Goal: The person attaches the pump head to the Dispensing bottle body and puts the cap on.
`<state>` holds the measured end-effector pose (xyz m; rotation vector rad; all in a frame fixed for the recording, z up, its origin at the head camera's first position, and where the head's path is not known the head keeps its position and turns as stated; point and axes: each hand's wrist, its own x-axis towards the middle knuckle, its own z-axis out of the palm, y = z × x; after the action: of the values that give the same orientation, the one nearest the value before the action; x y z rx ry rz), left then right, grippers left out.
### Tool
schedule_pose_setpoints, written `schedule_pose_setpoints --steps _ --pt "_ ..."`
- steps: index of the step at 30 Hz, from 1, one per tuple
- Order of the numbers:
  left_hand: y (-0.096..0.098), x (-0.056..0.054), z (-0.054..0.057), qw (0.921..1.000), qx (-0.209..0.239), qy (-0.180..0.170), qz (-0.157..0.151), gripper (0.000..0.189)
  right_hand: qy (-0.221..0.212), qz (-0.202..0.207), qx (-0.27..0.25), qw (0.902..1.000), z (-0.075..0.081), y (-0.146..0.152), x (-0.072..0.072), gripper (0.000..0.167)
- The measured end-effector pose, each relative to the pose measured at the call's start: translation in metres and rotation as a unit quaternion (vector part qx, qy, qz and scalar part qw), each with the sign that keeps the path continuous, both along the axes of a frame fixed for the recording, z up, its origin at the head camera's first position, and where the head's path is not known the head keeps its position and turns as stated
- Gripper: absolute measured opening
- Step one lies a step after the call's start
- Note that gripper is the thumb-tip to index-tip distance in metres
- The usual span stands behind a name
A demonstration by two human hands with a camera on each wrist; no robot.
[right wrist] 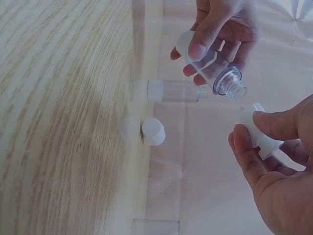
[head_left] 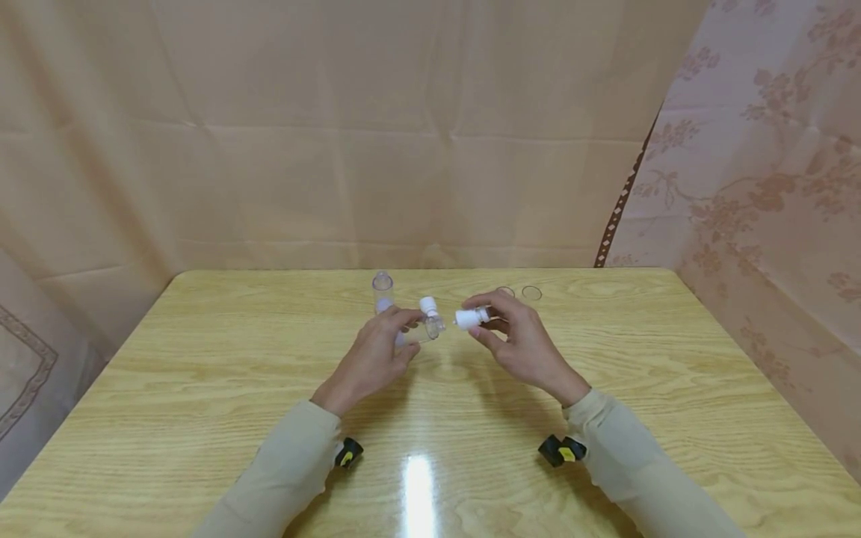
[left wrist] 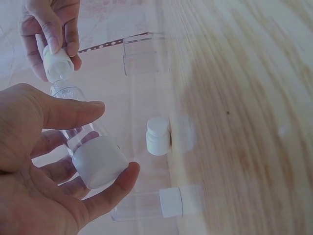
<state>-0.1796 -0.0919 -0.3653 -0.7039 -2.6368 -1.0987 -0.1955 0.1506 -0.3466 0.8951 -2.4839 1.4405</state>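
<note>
My left hand [head_left: 373, 350] holds a small clear bottle [right wrist: 208, 61] by its sides, tilted, the bare threaded neck toward the right hand. The bottle's white base [left wrist: 100, 162] shows near the fingertips in the left wrist view. Between thumb and fingers, my right hand [head_left: 523, 342] pinches a white pump top [head_left: 467, 318]. In the head view its end points at the bottle's neck, with a small gap between them. Behind the left hand stands a second clear bottle [head_left: 383, 290], also with a white base [left wrist: 171, 202].
A second white pump top [left wrist: 158, 137] stands upright on the wooden table [head_left: 235, 373], beyond the held bottle. Two clear cylindrical covers [head_left: 531, 293] stand behind the right hand, one partly hidden by it. A beige curtain [head_left: 403, 149] hangs behind the table.
</note>
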Motion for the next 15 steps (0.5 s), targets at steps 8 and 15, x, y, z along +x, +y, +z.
schedule_pose_setpoints --steps 8,15 --pt "0.0014 -0.0003 0.0004 0.9998 0.0 0.018 -0.006 0.041 -0.011 -0.005 0.003 0.9999 0.001 -0.0007 0.0013 0.033" --pt "0.0027 0.0005 0.0017 0.9997 -0.007 0.025 0.004 0.041 -0.013 -0.007 0.0 0.9999 0.0021 -0.0012 0.0021 0.033"
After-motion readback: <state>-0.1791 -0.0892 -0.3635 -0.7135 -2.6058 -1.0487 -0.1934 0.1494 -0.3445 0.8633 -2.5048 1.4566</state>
